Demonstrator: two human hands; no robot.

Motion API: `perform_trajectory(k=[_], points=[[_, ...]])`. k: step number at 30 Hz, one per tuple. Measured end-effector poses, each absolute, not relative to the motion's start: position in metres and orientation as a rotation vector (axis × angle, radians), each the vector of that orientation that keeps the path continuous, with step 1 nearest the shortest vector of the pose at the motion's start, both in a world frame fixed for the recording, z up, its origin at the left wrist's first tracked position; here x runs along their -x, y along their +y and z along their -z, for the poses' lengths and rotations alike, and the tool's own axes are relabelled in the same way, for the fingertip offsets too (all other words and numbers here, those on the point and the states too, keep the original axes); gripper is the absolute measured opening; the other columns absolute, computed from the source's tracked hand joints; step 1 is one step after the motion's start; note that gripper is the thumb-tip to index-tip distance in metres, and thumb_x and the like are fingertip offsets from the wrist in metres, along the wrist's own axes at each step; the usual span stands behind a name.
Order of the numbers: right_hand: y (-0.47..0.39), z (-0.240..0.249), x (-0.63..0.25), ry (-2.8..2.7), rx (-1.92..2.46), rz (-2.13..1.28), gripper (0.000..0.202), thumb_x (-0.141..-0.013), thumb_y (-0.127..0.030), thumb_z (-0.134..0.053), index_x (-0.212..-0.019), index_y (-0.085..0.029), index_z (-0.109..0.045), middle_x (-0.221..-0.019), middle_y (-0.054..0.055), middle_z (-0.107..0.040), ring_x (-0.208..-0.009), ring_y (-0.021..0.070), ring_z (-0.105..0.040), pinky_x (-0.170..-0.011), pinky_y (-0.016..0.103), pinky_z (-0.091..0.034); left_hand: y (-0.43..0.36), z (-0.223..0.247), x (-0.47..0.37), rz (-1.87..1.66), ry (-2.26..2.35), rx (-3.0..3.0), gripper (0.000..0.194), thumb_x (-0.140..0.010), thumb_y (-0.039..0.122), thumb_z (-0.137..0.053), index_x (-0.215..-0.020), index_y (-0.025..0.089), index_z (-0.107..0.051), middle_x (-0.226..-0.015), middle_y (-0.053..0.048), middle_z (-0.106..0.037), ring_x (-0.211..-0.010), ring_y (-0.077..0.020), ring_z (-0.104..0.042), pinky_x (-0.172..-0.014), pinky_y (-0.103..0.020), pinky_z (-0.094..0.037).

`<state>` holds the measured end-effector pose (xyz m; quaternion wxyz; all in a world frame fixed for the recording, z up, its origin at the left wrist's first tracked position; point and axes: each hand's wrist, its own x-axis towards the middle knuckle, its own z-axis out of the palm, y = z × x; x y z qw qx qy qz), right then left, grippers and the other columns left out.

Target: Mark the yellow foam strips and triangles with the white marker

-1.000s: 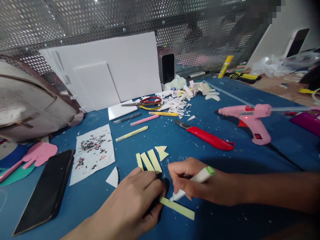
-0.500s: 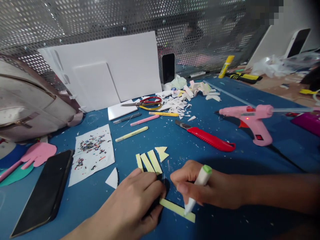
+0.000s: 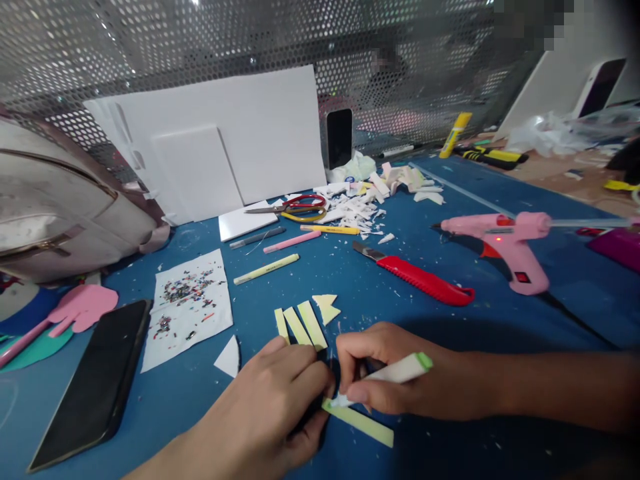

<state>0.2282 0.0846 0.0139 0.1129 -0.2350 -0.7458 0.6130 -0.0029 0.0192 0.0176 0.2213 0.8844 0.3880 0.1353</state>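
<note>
Right grip point(image 3: 420, 395) clasping marker point(image 3: 400, 370) at left end of strip point(image 3: 363, 425); long axis slanting right, nearward; left grip point(image 3: 280, 393) curling alongside, hold unclear.

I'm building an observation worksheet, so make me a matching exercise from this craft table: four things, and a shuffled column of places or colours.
Things
1. Green-ended marker
2. Scissors
3. Glue gun
4. Strip at the marker's tip

Places and colours
A. One red handle loop, one yellow
B. One end by the left hand's fingers
C. In the right hand
D. Pink body

Pairs: 1-C, 2-A, 3-D, 4-B
</note>
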Motion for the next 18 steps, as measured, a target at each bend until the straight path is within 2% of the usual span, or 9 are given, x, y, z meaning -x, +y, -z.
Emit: perform_trajectory(k=[3, 5, 9, 12, 18], points=[[0.0842, -0.0136, -0.2291, -2.189, 0.623, -1.836, 0.043, -0.096, -0.049, -0.054, -0.068, -0.017, -0.053, -0.056, -0.005, -0.046, -0.05, 0.0082, -0.042, -0.047, 0.021, -0.029, 0.0194, -0.0177, 0.003, -0.362, 1.066, -2.432, 0.009, -0.093, 0.014, -0.048, -0.094, 0.023, -0.051, -0.087, 0.001, -0.055, -0.077, -0.0182, -0.053, -0.072, -0.034, -0.037], [0.0841, -0.0125, -0.2297, -2.14, 0.586, -1.907, 0.048, -0.099, -0.053, -0.048, -0.068, -0.016, -0.053, -0.057, -0.004, -0.049, -0.049, 0.0088, -0.045, -0.046, 0.021, -0.031, 0.019, -0.0176, 0.0036, -0.361, 1.064, -2.436, 0.009, -0.092, 0.014, -0.048, -0.095, 0.023, -0.051, -0.087, 0.001, -0.055, -0.077, -0.0183, -0.053, -0.072, -0.035, -0.036], [0.0844, -0.0125, -0.2296, -2.155, 0.598, -1.831, 0.041, -0.096, -0.049, -0.056, -0.071, -0.017, -0.052, -0.058, -0.005, -0.047, -0.051, 0.008, -0.042, -0.047, 0.02, -0.029, 0.0186, -0.0175, 0.004, -0.368, 1.057, -2.422, 0.008, -0.093, 0.014, -0.048, -0.093, 0.022, -0.05, -0.087, 0.001, -0.055, -0.078, -0.018, -0.053, -0.072, -0.035, -0.036], [0.0847, -0.0135, -0.2297, -2.162, 0.518, -1.86, 0.052, -0.099, -0.052, -0.049, -0.06, -0.017, -0.045, -0.054, -0.005, -0.044, -0.048, 0.0073, -0.038, -0.045, 0.021, -0.027, 0.0189, -0.0186, 0.0033, -0.361, 1.053, -2.417, 0.008, -0.094, 0.015, -0.048, -0.095, 0.022, -0.051, -0.088, 0.001, -0.056, -0.079, -0.0182, -0.054, -0.073, -0.035, -0.036], [0.0857, -0.0122, -0.2299, -2.15, 0.552, -1.897, 0.051, -0.098, -0.053, -0.052, -0.063, -0.017, -0.048, -0.055, -0.004, -0.049, -0.049, 0.0076, -0.042, -0.046, 0.02, -0.029, 0.0188, -0.0202, 0.0011, -0.377, 1.063, -2.438, 0.01, -0.093, 0.015, -0.046, -0.094, 0.022, -0.053, -0.085, 0.0, -0.056, -0.076, -0.0181, -0.053, -0.069, -0.034, -0.037]])
